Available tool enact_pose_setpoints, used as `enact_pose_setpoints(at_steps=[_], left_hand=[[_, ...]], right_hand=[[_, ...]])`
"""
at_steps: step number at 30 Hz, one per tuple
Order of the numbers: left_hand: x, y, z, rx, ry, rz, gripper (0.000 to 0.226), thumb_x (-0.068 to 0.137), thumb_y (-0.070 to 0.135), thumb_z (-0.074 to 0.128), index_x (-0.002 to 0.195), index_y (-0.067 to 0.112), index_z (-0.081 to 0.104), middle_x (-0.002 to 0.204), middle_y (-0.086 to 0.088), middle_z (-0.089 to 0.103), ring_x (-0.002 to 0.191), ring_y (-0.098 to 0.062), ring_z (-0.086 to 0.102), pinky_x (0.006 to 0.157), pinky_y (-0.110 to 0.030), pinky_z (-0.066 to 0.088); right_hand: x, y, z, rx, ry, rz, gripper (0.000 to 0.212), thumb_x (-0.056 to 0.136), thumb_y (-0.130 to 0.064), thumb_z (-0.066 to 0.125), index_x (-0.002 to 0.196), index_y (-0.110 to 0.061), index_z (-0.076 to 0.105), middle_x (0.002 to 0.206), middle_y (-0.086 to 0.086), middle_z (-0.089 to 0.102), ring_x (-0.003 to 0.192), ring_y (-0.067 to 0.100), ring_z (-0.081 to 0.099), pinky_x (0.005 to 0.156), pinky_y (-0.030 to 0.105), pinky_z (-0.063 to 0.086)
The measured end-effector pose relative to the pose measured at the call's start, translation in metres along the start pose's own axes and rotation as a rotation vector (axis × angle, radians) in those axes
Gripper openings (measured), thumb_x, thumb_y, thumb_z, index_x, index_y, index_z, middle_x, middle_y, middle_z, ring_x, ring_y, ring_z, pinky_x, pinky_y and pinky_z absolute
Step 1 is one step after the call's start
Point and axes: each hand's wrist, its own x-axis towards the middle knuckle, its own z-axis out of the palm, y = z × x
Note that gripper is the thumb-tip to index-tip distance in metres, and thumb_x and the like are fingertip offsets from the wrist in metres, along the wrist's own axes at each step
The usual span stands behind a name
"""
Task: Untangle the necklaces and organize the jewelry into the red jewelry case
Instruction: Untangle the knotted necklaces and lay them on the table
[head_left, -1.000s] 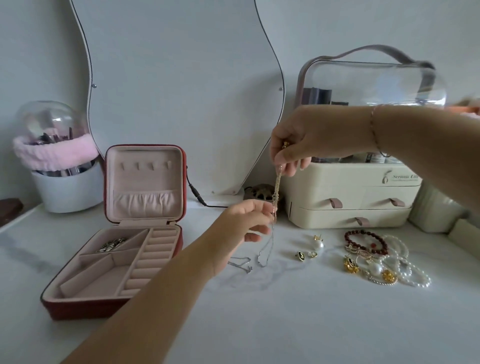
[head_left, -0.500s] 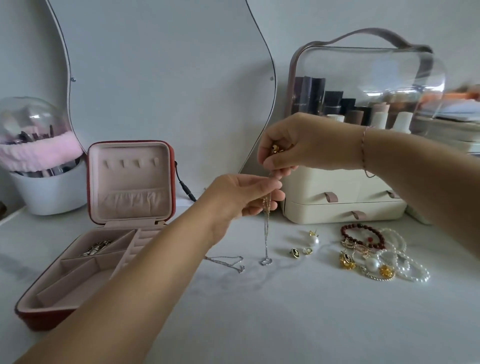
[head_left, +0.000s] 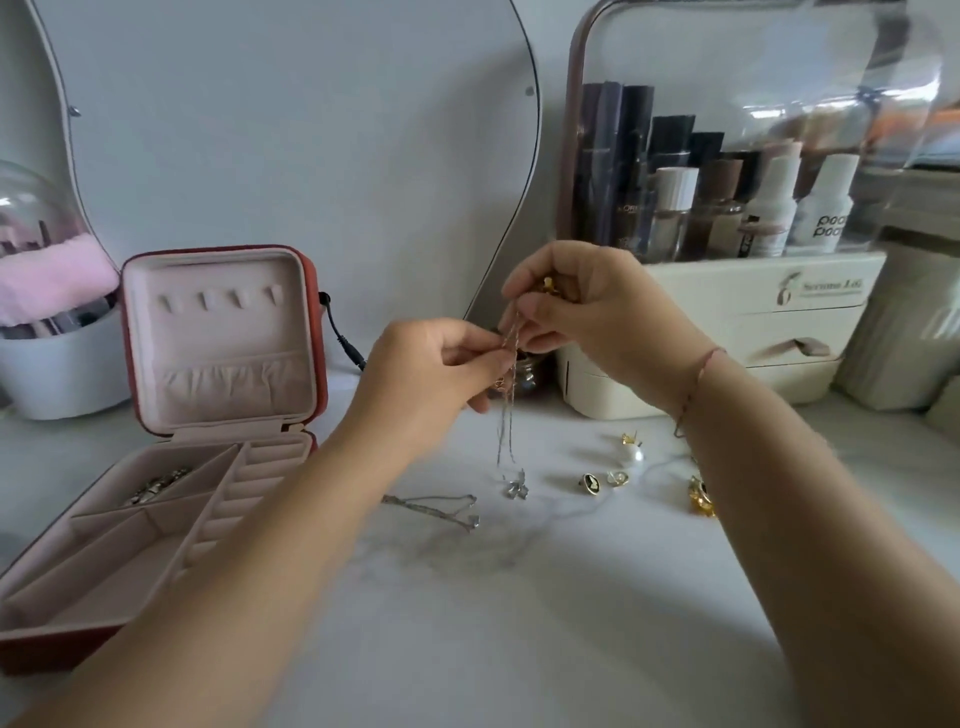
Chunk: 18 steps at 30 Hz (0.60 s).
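Observation:
My right hand (head_left: 587, 306) pinches the top of the tangled necklace chains (head_left: 506, 426), with a gold piece showing between its fingers. Just below it, my left hand (head_left: 431, 379) pinches the same chains. The strands hang down to a small silver pendant (head_left: 516, 487) that touches the white tabletop. Another silver chain (head_left: 434, 508) lies flat on the table below my left hand. The red jewelry case (head_left: 182, 467) stands open at the left, lid upright, with a silver piece (head_left: 156, 484) in one rear compartment.
Loose earrings (head_left: 605, 479), a pearl earring (head_left: 632, 453) and a gold piece (head_left: 701, 499) lie right of the pendant, partly behind my right forearm. A cream cosmetics organizer (head_left: 727, 332) stands at the back right, a mirror (head_left: 291, 130) behind, a white brush holder (head_left: 52, 358) far left.
My right hand has come down and both hands have drawn closer together on the chains. The pendant hangs lower, at the tabletop. The view has moved nearer and tilted down.

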Motion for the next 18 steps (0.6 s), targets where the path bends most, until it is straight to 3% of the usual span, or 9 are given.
enact_pose_setpoints(at_steps=[5,14,18], left_hand=[[-0.003,0.001,0.003,-0.115,-0.080,-0.092,0.003,0.086,0.012,0.068,0.084,0.013,0.069,0.061,0.006,0.068,0.055,0.002,0.058,0.053,-0.006,0.040],[-0.002,0.000,-0.004,-0.201,-0.176,-0.179,0.013,0.079,0.013,0.071,0.089,0.021,0.070,0.072,0.009,0.071,0.066,0.001,0.059,0.066,-0.018,0.037],[-0.002,-0.002,-0.004,-0.161,-0.163,-0.200,0.007,0.082,0.017,0.070,0.086,0.022,0.072,0.072,0.006,0.073,0.064,0.000,0.057,0.064,-0.015,0.040]], right_hand=[[0.000,0.016,0.017,0.166,0.111,0.067,0.027,0.096,0.004,0.039,0.083,-0.014,0.053,0.067,0.009,0.056,0.059,0.020,0.060,0.055,0.029,0.058],[-0.002,0.014,0.014,0.536,0.162,0.217,0.022,0.100,-0.001,0.035,0.089,-0.012,0.050,0.067,0.006,0.046,0.043,0.009,0.046,0.043,0.025,0.047],[-0.002,0.016,0.013,0.452,0.144,0.159,0.023,0.098,0.002,0.037,0.088,-0.012,0.051,0.066,0.004,0.048,0.053,0.011,0.043,0.054,0.020,0.042]])
